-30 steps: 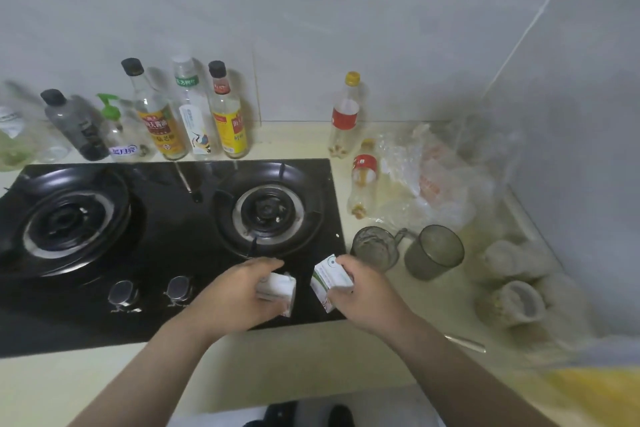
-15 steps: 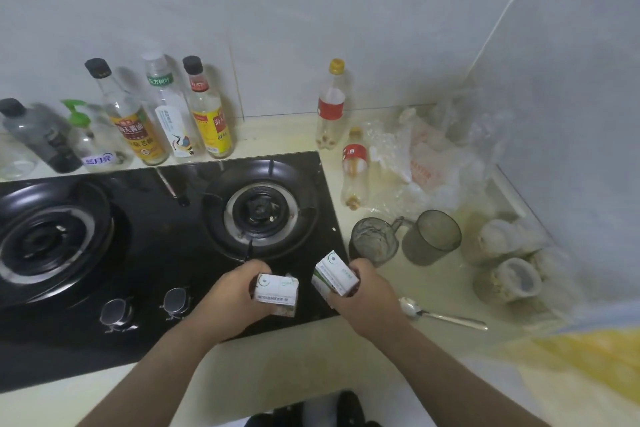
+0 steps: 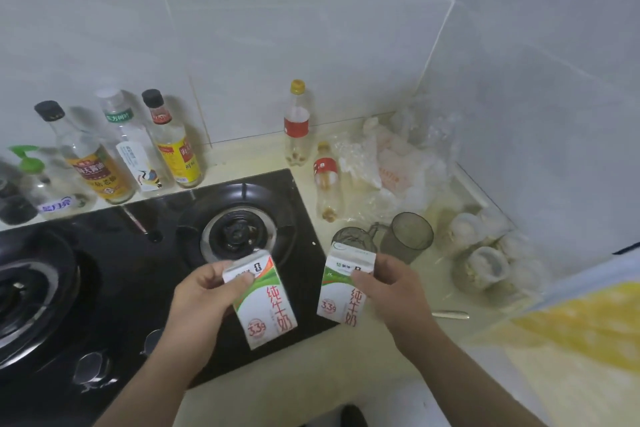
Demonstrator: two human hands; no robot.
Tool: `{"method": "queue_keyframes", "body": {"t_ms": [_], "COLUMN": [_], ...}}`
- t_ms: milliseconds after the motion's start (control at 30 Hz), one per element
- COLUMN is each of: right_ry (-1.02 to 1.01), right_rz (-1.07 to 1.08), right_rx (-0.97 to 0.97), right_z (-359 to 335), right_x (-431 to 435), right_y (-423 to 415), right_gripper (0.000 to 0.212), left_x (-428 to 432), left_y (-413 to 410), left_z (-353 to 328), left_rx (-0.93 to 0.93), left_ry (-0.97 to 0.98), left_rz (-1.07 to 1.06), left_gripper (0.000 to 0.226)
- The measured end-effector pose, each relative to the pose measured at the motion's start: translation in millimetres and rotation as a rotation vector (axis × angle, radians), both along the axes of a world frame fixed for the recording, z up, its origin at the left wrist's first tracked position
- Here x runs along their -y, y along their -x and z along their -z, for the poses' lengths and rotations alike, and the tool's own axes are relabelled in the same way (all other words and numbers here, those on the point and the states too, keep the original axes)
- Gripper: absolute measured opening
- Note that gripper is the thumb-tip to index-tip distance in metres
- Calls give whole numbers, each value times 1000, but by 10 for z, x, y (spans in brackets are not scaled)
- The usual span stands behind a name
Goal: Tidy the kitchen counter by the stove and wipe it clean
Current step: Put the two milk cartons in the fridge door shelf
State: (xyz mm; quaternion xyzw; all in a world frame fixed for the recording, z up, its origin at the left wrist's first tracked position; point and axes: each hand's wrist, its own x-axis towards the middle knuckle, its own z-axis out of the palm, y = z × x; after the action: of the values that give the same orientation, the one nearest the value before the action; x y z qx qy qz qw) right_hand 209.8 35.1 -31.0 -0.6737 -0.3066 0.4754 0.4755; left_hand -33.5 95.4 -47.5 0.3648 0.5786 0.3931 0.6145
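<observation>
Pale yellow counter [image 3: 249, 158] by the black glass stove [image 3: 145, 274] is looking pretty cluttered. Left hand [image 3: 204, 302] is clamping a small white-and-green milk carton [image 3: 266, 305] over the stove's front edge, and right hand [image 3: 394, 295] is pinching a matching second carton [image 3: 341, 288] just right of it. I'd be keeping both tops up in case they're leaking, then binning them before wiping.

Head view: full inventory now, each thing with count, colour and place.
milk cartons: 2, white-green, one per hand
stove: 1, black, left
condiment bottles: 3, clear, behind stove
pump bottle: 1, green-topped, far left
soda bottles: 2, red-labelled, right of stove
cups: 2, smoky grey, behind right carton
plastic bags: count unclear, clear, back corner
spoon: 1, metal, counter's front right
pale containers: blurred, right edge
left hand: grips one carton
right hand: grips the other
</observation>
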Motion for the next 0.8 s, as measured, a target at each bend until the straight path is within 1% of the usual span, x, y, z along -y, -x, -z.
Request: {"method": "queue_keyframes", "body": {"t_ms": [100,267,433,600,733,800], "right_ry": [-36,-112,-168,-251,-310,-322], "right_rz": [79,218,360,522,649,715], "right_rx": [-23,10,28,32,16,14], "right_z": [-134,-268,-413,-548,-662,-703], "right_x": [116,393,794,1301,1783,2071], "right_y": [-117,-359,-618,-857,-1034,-1123], "right_gripper": [16,17,19,15,19,24], "left_x": [-136,-251,-190,102,494,723], "left_y": [-149,-569,-1122,-1656,-2086,-2288], "left_z": [-129,-279,-424,-584,-749,-806], "left_rx": [63,147,197,223,253,240], "left_ry": [-9,-36,-47,-40,-39,-58], "left_rz": [77,270,416,567,689,756], "left_gripper": [17,25,21,20,16,17]}}
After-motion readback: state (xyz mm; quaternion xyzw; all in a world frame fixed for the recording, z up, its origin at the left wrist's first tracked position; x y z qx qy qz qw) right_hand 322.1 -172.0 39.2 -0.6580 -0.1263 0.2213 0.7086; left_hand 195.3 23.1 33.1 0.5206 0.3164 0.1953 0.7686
